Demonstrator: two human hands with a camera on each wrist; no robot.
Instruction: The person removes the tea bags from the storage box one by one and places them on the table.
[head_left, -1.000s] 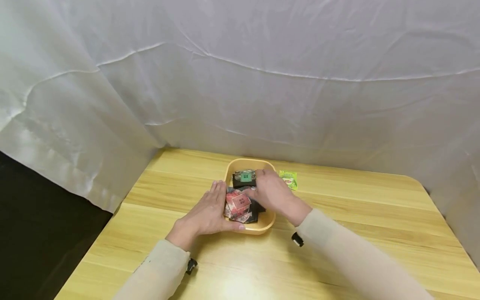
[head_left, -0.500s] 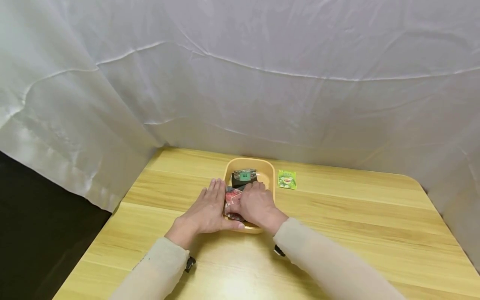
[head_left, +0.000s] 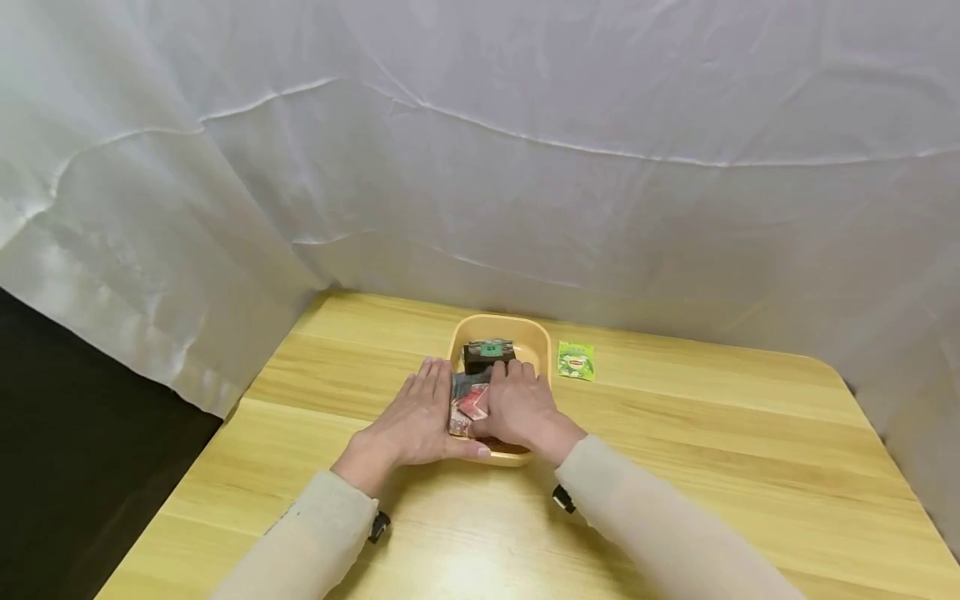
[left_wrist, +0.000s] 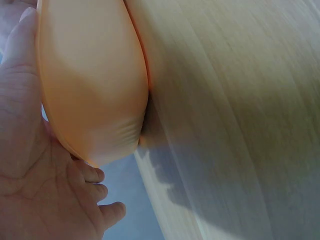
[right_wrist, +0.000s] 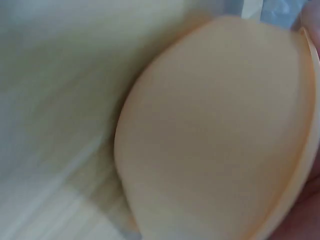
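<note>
A yellow plastic basket (head_left: pixel 536 343) stands near the back of the table, with tea sachets inside. My left hand (head_left: pixel 414 418) lies along its left rim with straight fingers, the thumb stretched along the front rim. My right hand (head_left: pixel 519 408) is down inside the basket, its fingers over the sachets. A red sachet (head_left: pixel 472 402) sticks out between its thumb and fingers; I cannot tell whether they pinch it, since the palm hides the rest. A black pack with a green label (head_left: pixel 489 355) sits at the basket's far end, just beyond the right fingertips.
A green-yellow tea sachet (head_left: pixel 576 361) lies flat on the wooden table (head_left: pixel 712 433), right of the basket. A pale grey curtain (head_left: pixel 525 208) hangs behind the table's back edge and along the left. A dark area (head_left: pixel 82 467) borders the table's left edge.
My right hand has drawn back from the black pack and the basket's right side onto the sachets nearer the front. The red sachet has turned and is now partly covered. My left hand stays put.
</note>
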